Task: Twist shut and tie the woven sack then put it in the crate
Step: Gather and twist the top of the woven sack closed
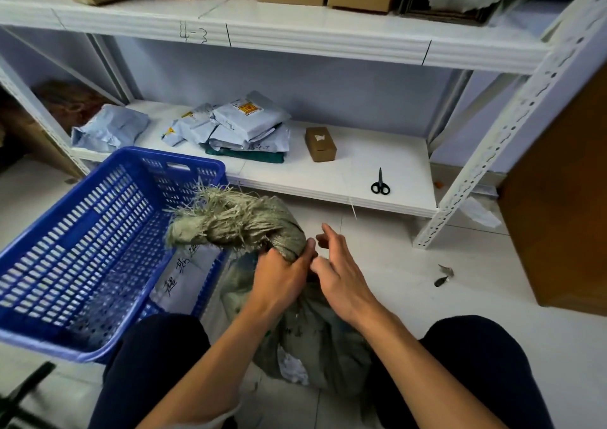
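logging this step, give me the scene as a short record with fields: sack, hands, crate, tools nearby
sack: woven sack on the floor between the knees, neck twisted, frayed end over the crate
left hand: clamped on the twisted neck
right hand: open beside the neck, fingers spread
crate: blue crate on the person's left, tilted
tools nearby: scissors on the lower shelf

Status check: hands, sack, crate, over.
Left hand clamped on twisted neck of woven sack; right hand open beside it. No tie visible. Sack on floor; blue crate alongside; frayed sack top overhangs its rim.
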A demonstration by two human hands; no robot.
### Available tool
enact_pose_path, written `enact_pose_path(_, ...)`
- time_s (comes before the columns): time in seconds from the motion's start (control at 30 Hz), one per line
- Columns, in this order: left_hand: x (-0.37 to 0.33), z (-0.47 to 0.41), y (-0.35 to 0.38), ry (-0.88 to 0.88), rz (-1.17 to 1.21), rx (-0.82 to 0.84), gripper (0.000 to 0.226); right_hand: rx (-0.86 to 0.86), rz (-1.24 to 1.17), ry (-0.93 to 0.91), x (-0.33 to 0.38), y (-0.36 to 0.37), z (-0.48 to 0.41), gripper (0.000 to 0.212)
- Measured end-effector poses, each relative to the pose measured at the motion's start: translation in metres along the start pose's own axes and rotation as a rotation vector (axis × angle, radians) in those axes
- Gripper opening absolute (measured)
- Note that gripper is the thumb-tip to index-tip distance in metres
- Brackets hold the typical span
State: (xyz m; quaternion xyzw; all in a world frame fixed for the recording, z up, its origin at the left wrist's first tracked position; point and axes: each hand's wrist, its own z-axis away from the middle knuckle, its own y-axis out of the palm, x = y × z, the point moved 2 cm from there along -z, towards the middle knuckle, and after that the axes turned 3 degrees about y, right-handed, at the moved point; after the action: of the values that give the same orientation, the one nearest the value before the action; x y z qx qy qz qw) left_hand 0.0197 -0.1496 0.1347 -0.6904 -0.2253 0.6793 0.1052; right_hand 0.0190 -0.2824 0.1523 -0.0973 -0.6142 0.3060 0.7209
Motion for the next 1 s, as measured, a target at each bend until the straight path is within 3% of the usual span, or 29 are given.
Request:
enact_pose_path(0.1, -0.003, 0.001, -0.006, 0.273, -0.325, -0.134, 0.036, 0.059, -0.024, 0.027, -0.003, 0.001, -0.004, 0.086)
enact_pose_path(0.17, -0.001, -0.001, -0.007, 0.271, -0.387, -0.159, 0.038, 0.114, -0.048, 0.057, -0.006, 0.0, -0.005, 0.091)
enact_pose_path(0.3, 0.007, -0.006, -0.002, -0.062, 0.187, 0.018, 0.027, 0.163, -0.097, 0.103, -0.009, 0.004, -0.009, 0.113)
enact_pose_path(0.53, -0.002, -0.008, -0.014, -0.541, 0.72, -0.04, 0.042, 0.184, 0.077, 0.065, -0.016, 0.02, -0.012, 0.127)
enact_pose_path(0.6, -0.004, -0.008, -0.012, -0.565, 0.712, -0.033, 0.049, 0.149, 0.151, 0.039, -0.015, 0.025, -0.012, 0.12)
enact_pose_path(0.7, -0.013, -0.004, -0.011, -0.482, 0.605, -0.02, 0.055, 0.073, 0.128, -0.048, -0.011, 0.025, -0.012, 0.08)
enact_pose_path(0.83, -0.02, -0.004, -0.011, -0.456, 0.639, -0.043, 0.051, 0.153, -0.071, -0.028, -0.013, 0.028, -0.011, 0.095)
enact_pose_path(1.0, -0.022, -0.002, -0.006, -0.406, 0.598, 0.03, 0.056, 0.187, -0.205, -0.004, -0.012, 0.035, -0.01, 0.051)
